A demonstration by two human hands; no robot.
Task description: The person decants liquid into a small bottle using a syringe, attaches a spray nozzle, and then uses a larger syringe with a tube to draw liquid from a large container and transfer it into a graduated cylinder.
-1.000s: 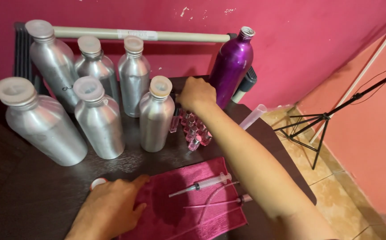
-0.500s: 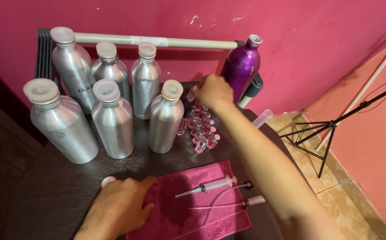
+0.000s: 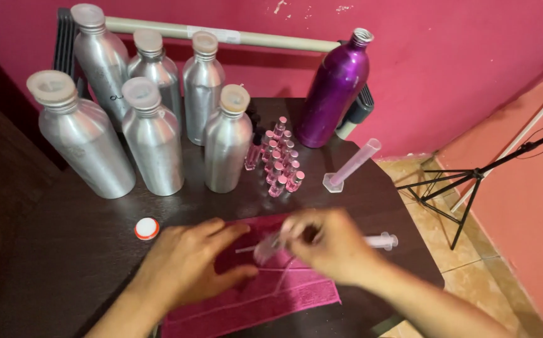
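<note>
- The right hand (image 3: pixel 331 244), lower centre of the frame, pinches a small clear vial (image 3: pixel 266 249), blurred, over the pink cloth (image 3: pixel 265 294).
- The left hand (image 3: pixel 190 266) lies open on the cloth, touching it.
- A syringe (image 3: pixel 381 240) is still lying on the cloth; more pink vials (image 3: pixel 281 164) stand clustered mid-tabletop.
- Brushed-metal bottles (image 3: pixel 152 134) upper left; a glossy purple bottle (image 3: pixel 337 87); a clear plastic cylinder (image 3: pixel 351 165).
- Dark wooden tabletop (image 3: pixel 65 250).

Pink cloth (image 3: pixel 296 294), silver bottles (image 3: pixel 155 141), purple bottle (image 3: pixel 334 94), apparently pink vials (image 3: pixel 281 163), dark table (image 3: pixel 65 250)

Two bare forearms, left hand (image 3: pixel 190 266) and right hand (image 3: pixel 327 244) (no sleeves, rings or gloves)
</note>
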